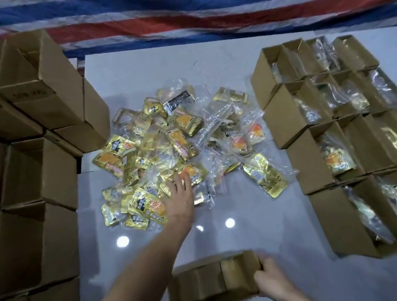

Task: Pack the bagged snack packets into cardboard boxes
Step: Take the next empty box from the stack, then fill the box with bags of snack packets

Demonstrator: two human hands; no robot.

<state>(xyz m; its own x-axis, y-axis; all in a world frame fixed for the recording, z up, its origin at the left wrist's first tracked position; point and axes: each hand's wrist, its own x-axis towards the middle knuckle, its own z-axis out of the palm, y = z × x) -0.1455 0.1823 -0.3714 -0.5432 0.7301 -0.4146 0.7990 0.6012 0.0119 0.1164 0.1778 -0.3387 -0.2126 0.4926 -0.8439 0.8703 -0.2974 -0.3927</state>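
A heap of gold snack packets in clear bags [176, 148] lies in the middle of the shiny grey table [267, 230]. My left hand [180, 199] reaches into the near side of the heap, its straight fingers resting on a gold and orange packet [193, 174]. Near the front edge sits an open, empty cardboard box [211, 283] with its opening facing up. My right hand [271, 280] grips the right end wall of that box, fingers curled over the rim.
Rows of open boxes filled with bagged packets [349, 139] stand at the right. Stacks of empty cardboard boxes [25, 174] rise along the left. A red, white and blue striped tarp [197, 2] hangs behind the table.
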